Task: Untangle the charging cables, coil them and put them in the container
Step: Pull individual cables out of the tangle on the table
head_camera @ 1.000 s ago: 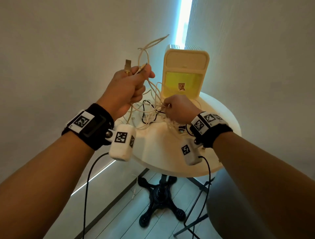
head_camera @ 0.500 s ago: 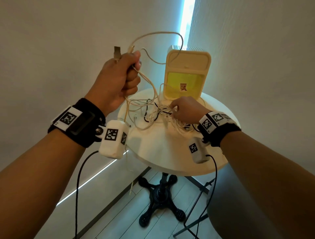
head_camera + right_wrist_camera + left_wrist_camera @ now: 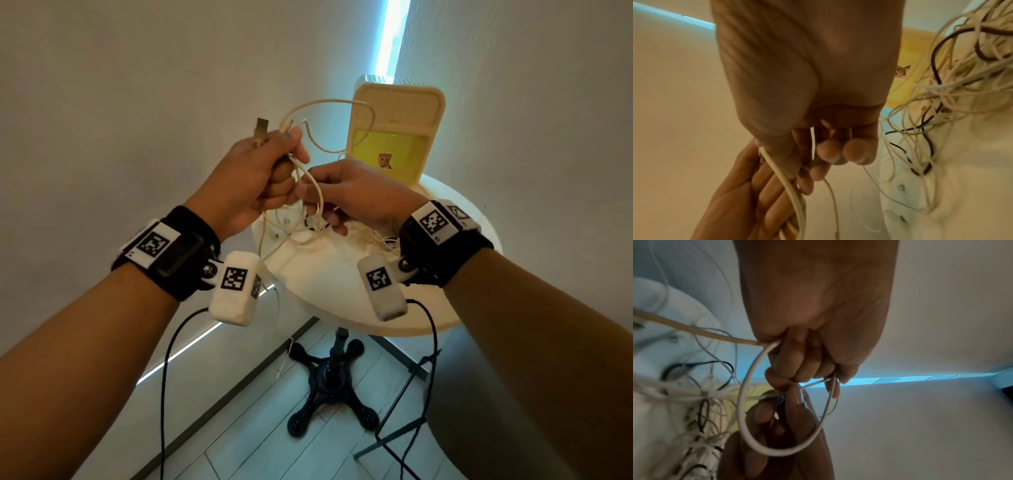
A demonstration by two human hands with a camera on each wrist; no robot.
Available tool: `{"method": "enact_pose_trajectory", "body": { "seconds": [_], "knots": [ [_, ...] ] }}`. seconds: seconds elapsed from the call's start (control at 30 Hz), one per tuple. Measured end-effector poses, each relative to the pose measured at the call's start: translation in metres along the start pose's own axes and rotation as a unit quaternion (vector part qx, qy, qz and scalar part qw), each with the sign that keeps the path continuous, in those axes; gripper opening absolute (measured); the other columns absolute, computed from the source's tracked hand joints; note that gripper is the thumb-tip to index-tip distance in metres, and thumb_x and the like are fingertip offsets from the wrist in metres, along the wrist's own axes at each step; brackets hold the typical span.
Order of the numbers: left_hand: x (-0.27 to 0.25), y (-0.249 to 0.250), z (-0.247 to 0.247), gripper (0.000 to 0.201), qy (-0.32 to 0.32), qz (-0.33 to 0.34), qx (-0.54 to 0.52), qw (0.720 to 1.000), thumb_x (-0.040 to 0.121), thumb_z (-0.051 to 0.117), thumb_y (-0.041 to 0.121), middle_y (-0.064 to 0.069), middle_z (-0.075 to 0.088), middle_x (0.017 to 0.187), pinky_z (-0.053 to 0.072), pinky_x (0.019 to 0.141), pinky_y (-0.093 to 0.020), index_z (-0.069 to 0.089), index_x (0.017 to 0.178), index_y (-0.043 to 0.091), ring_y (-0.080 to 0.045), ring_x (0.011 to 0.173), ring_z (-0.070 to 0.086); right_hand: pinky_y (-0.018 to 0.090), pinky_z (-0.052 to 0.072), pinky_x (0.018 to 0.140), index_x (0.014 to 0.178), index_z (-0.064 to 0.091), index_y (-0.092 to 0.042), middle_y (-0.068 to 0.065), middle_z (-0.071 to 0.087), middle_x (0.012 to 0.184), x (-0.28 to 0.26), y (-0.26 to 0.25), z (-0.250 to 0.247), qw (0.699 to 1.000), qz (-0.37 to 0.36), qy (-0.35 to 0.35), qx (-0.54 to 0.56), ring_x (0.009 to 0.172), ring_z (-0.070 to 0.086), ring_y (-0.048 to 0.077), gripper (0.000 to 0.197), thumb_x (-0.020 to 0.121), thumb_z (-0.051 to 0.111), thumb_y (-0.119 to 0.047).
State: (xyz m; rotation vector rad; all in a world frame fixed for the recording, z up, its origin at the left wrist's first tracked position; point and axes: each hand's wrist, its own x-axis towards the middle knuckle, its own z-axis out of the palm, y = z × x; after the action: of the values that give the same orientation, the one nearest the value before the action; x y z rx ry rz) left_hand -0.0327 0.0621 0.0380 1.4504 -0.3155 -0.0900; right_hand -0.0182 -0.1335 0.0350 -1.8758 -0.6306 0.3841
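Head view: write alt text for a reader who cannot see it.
Two hands work a pale cream charging cable above a round white table: the left hand grips it, the right hand pinches a loop. Tangled cables lie before a cream and yellow plastic container.

A round white table [image 3: 342, 301] stands on a black cross-shaped base [image 3: 330, 383].

Container [image 3: 397, 102] upright at table [image 3: 342, 301] far edge; cable tangle [image 3: 373, 236] on the table before it, mid-table.
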Motion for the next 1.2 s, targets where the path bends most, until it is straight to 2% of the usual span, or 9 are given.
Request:
{"method": "enact_pose_trajectory", "body": {
  "seconds": [0.2,0.33,0.47,0.63,0.77,0.83,0.9,1.0,1.2],
  "knots": [
    [-0.014,-0.008,-0.024,0.052,0.070,-0.016,0.051,0.996,0.111,0.049,0.049,0.001,0.023,0.063,0.015,0.047,-0.029,0.075,0.115,0.004,-0.013,0.052,0.018,0.030,0.052,0.049,0.108,0.076,-0.007,0.006,0.070,0.083,0.000,0.015,0.019,0.995,0.027,-0.065,-0.075,0.057,0.060,0.016,0.018,0.105,0.062,-0.018],
    [-0.014,-0.011,-0.049,0.056,0.186,-0.034,0.067,0.980,0.112,0.044,0.051,0.006,0.028,0.054,0.019,0.042,-0.026,0.073,0.103,0.003,-0.010,0.046,0.022,0.024,0.056,0.057,0.103,0.077,-0.015,0.003,0.076,0.084,-0.005,0.016,0.037,0.939,0.080,-0.215,-0.255,0.059,0.065,0.015,0.014,0.103,0.065,-0.023],
    [-0.014,-0.010,-0.065,0.048,0.243,-0.035,0.053,0.968,0.112,0.042,0.051,0.007,0.029,0.054,0.018,0.041,-0.025,0.061,0.089,0.013,-0.010,0.044,0.022,0.024,0.056,0.059,0.101,0.078,-0.017,0.000,0.079,0.083,-0.004,0.016,0.046,0.896,0.126,-0.265,-0.334,0.058,0.065,0.012,0.018,0.101,0.067,-0.032],
    [-0.017,0.002,-0.067,0.052,0.188,-0.060,0.052,0.979,0.113,0.042,0.050,0.004,0.023,0.057,0.017,0.040,-0.023,0.051,0.072,0.020,-0.011,0.045,0.017,0.019,0.045,0.049,0.084,0.078,-0.017,-0.001,0.073,0.068,-0.001,-0.002,0.023,0.944,0.083,-0.057,-0.314,0.054,0.060,0.007,0.028,0.100,0.067,-0.037],
    [-0.017,0.007,-0.062,0.058,0.138,-0.047,0.034,0.989,0.113,0.037,0.054,0.004,0.024,0.054,0.016,0.040,-0.022,0.046,0.066,0.021,-0.012,0.045,0.015,0.027,0.046,0.059,0.088,0.076,-0.019,-0.006,0.068,0.072,0.006,-0.017,0.012,0.969,-0.077,0.164,-0.165,0.061,0.061,0.007,0.021,0.096,0.071,-0.039],
    [-0.014,0.008,-0.053,0.061,0.103,-0.033,0.003,0.994,0.112,0.032,0.058,0.004,0.023,0.054,0.016,0.039,-0.023,0.045,0.066,0.020,-0.012,0.044,0.015,0.027,0.052,0.056,0.115,0.070,-0.029,-0.008,0.070,0.099,0.012,-0.019,0.026,0.979,-0.069,0.106,-0.162,0.066,0.066,0.008,0.029,0.094,0.073,-0.048],
    [-0.010,0.010,-0.042,0.065,0.078,-0.013,-0.027,0.997,0.112,0.028,0.061,0.003,0.022,0.054,0.016,0.039,-0.024,0.046,0.067,0.018,-0.013,0.044,0.015,0.026,0.059,0.054,0.136,0.060,-0.030,-0.007,0.065,0.113,0.017,-0.013,0.046,0.973,-0.012,-0.030,-0.227,0.074,0.071,0.012,0.050,0.094,0.070,-0.055],
    [-0.002,0.016,-0.034,0.069,0.073,0.012,-0.074,0.995,0.110,0.022,0.064,0.002,0.024,0.053,0.017,0.038,-0.023,0.047,0.069,0.014,-0.012,0.042,0.016,0.023,0.057,0.054,0.120,0.071,-0.016,0.000,0.072,0.097,0.018,-0.001,0.067,0.941,0.003,-0.136,-0.311,0.071,0.071,0.013,0.035,0.105,0.057,-0.044],
    [0.007,0.024,-0.040,0.060,0.103,0.008,-0.080,0.991,0.111,0.031,0.060,0.005,0.023,0.056,0.016,0.038,-0.023,0.044,0.067,0.021,-0.010,0.047,0.013,0.040,0.060,0.069,0.107,0.074,-0.017,0.008,0.073,0.083,0.008,0.018,0.082,0.973,0.027,-0.192,-0.126,0.066,0.065,0.018,0.026,0.110,0.050,-0.025]
  ]
}}
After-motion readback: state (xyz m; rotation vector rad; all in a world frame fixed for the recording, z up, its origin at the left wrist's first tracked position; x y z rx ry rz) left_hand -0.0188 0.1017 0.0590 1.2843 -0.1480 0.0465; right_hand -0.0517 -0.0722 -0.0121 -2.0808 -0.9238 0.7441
